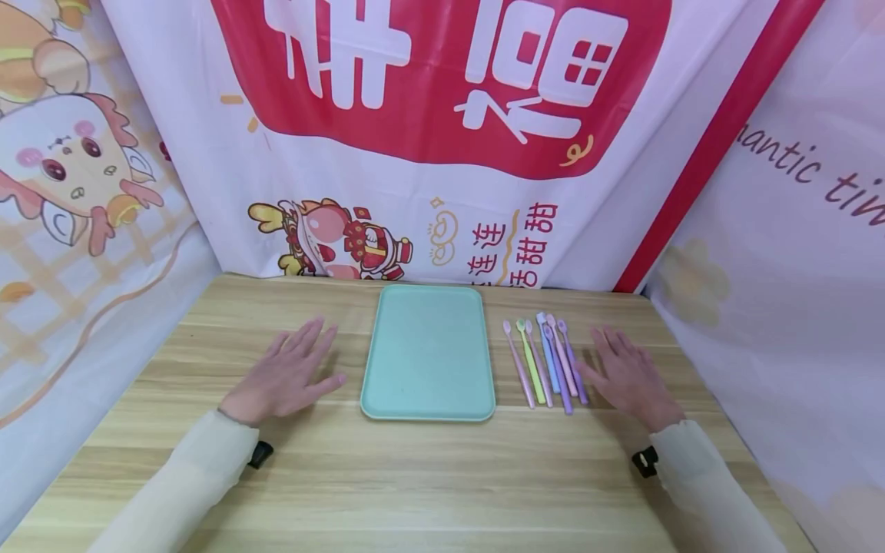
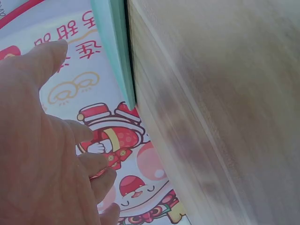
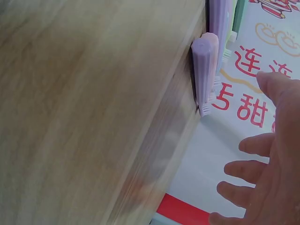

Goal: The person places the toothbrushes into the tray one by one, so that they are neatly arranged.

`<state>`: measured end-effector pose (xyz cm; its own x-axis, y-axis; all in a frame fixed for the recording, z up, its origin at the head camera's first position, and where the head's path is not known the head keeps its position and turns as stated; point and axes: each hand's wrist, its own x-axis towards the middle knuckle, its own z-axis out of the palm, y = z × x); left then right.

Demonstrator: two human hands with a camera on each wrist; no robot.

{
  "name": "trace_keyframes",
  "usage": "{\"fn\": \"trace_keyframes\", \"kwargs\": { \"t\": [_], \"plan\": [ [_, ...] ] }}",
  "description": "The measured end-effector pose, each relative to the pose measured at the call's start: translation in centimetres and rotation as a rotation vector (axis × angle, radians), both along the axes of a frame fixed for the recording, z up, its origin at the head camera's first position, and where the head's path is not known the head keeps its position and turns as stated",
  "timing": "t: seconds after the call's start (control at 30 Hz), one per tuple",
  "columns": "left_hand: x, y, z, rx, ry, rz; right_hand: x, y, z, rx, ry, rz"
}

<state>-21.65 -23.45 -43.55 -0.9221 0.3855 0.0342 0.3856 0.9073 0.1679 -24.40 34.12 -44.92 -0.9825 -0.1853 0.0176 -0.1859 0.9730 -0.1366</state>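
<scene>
A flat mint-green tray (image 1: 429, 353) lies in the middle of the wooden table, its long side pointing away from me. Several toothbrushes (image 1: 544, 365) in pink, green, blue and purple lie in a loose row to its right, heads toward the back. Left of the tray, my left hand (image 1: 286, 376) hovers with fingers spread and holds nothing; the tray's edge (image 2: 115, 51) shows beyond its thumb in the left wrist view. My right hand (image 1: 632, 380) is just right of the purple toothbrush (image 3: 201, 70), fingers spread, with nothing in its grasp.
The wooden table (image 1: 415, 484) runs back to a printed white and red cloth (image 1: 442, 146). Patterned cloths also hang at the left (image 1: 83, 230) and right (image 1: 774, 307) sides. A black band shows at each wrist.
</scene>
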Motion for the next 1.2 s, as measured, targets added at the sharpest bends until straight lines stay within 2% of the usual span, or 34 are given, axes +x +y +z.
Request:
{"fn": "trace_keyframes", "kwargs": {
  "t": [0.23, 0.47, 0.63, 0.8, 0.97, 1.2],
  "plan": [
    [0.0, 0.7, 0.4, 0.008, -0.011, -0.059, -0.9, 0.1, 0.1, 0.014, 0.044, 0.028],
    [0.1, 1.7, 0.3, 0.007, -0.057, -0.109, -1.2, -0.5, 0.4, -0.175, 0.021, 0.025],
    [0.2, 2.7, -0.1, 0.015, -0.100, -0.146, -1.7, -0.6, 0.3, -0.241, 0.024, 0.025],
    [0.2, 3.2, -0.6, -0.002, -0.126, -0.164, -2.5, -0.8, 0.2, -0.257, -0.002, 0.013],
    [0.4, 3.7, -1.0, 0.002, -0.157, -0.170, -3.1, -1.3, 0.2, -0.248, -0.063, -0.045],
    [0.7, 4.0, -1.5, -0.006, -0.160, -0.200, -3.5, -1.9, 0.1, -0.246, -0.093, -0.088]
  ]
}}
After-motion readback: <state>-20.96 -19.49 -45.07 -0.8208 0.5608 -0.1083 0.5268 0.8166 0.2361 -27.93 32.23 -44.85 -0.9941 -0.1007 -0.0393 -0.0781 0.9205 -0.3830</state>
